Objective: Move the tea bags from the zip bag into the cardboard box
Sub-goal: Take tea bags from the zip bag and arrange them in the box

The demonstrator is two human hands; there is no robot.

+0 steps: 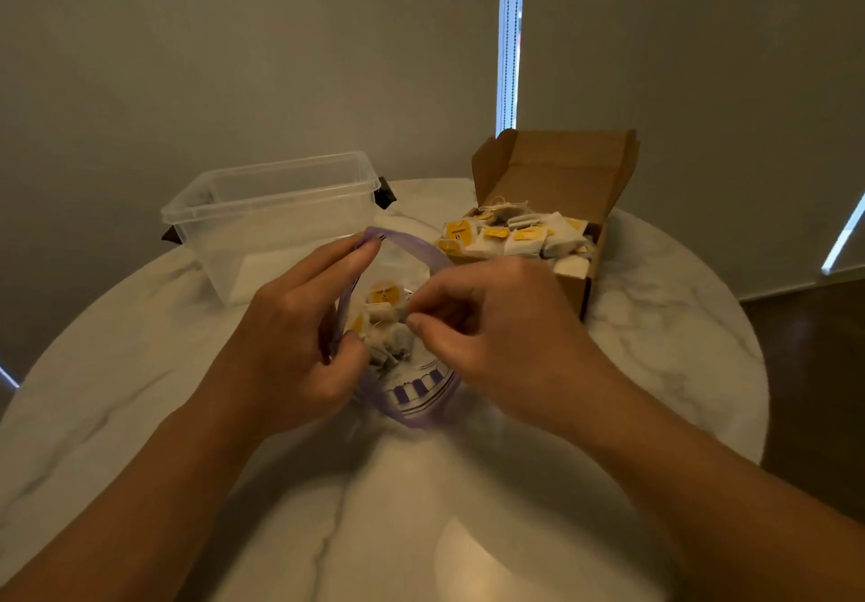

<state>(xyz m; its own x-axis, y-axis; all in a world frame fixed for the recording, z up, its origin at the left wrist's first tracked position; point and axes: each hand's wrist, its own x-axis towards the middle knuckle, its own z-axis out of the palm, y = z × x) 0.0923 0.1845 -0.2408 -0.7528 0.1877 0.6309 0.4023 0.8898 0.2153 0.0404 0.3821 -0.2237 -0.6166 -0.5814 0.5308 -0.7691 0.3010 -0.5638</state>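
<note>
Two hands work in the head view: the left hand (290,334) grips the purple rim of the zip bag (421,395) and holds its mouth open over the table (655,320), while the right hand (491,325) pinches at the tea bags (391,339) clustered inside. Handling, judged: light, soft, thin paper that tears easily, with strings apt to tangle, so pinch gently at the pouch body or the yellow tag. Count: one zip bag, one cardboard box (575,166) just right of it holding a heap (515,236) of pouches, one clear tub (281,208) behind; both lots are too bunched to count.
</note>
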